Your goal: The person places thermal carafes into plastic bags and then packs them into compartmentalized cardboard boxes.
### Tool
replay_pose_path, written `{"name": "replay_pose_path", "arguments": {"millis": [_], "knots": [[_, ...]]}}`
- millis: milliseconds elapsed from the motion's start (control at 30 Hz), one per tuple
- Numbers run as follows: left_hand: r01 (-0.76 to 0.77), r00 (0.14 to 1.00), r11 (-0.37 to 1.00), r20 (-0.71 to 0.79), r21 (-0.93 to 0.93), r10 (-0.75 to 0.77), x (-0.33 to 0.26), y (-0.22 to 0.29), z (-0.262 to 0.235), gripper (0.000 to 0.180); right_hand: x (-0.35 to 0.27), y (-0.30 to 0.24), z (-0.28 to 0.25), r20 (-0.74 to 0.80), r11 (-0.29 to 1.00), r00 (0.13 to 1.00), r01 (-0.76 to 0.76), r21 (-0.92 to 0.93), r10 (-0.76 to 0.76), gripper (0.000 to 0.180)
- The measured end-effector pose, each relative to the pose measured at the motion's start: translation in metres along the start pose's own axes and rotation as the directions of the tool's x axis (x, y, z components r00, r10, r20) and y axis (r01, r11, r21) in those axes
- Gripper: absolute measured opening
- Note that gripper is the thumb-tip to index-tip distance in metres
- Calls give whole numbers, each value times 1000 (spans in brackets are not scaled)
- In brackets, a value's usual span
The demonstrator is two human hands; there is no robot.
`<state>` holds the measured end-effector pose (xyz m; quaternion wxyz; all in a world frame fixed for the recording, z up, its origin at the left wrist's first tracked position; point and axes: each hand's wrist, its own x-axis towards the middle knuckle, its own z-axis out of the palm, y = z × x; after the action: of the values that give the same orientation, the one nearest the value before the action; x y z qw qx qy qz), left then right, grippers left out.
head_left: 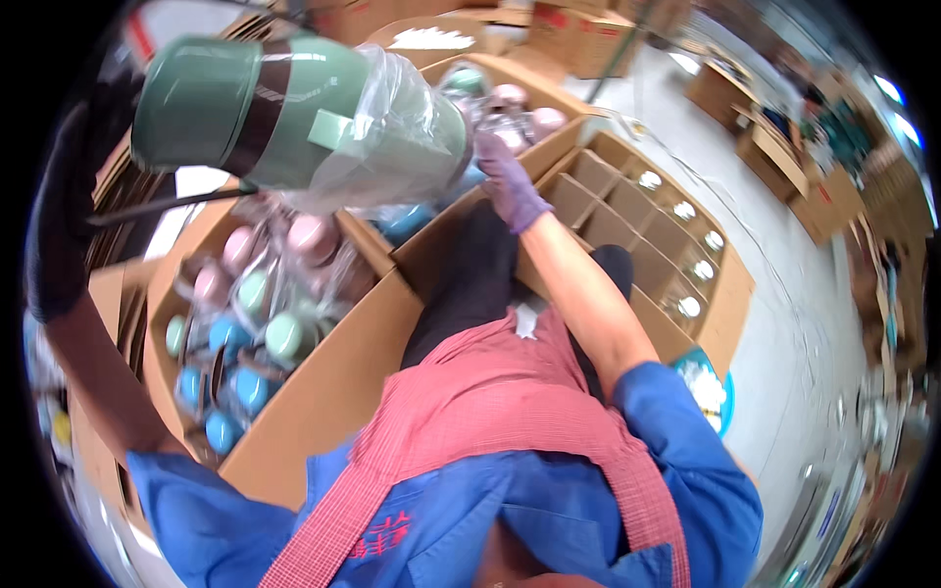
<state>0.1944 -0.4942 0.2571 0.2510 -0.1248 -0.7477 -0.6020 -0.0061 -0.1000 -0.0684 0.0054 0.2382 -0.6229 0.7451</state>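
Observation:
A large pale green vacuum flask (312,108) with a brown band is held up sideways, close to the head camera. A clear plastic bag (397,137) covers its right part. My right hand (512,186), in a purple glove, grips the flask's right end, with the fingertips partly behind it. My left hand (61,211), in a dark glove, is raised beside the flask's left end; shadow hides its fingers. A thin black bar (172,206) runs between that hand and the flask's underside.
Below left, an open carton (319,397) holds several bagged pink, green and blue flasks (289,336). Another carton (559,152) with bagged flasks stands ahead. On the right, a divided carton (725,314) has several shiny round tops in its cells. A teal basin (726,402) sits beside it.

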Motion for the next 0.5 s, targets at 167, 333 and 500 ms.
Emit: {"name": "replay_pose_path", "arguments": {"millis": [167, 333, 500], "knots": [[-187, 932, 980, 303, -70, 199, 13, -51, 11, 46, -37, -6, -180, 36, -19, 790, 60, -998, 612, 48], [-308, 951, 949, 26, 64, 307, -37, -52, 147, 32, -31, -78, -212, -363, 768, 930, -273, -579, 57, 63], [-800, 330, 567, 645, -197, 689, -101, -147, 266, 20, 46, -85, -233, -542, 971, 835, -198, -136, 94, 72]]}}
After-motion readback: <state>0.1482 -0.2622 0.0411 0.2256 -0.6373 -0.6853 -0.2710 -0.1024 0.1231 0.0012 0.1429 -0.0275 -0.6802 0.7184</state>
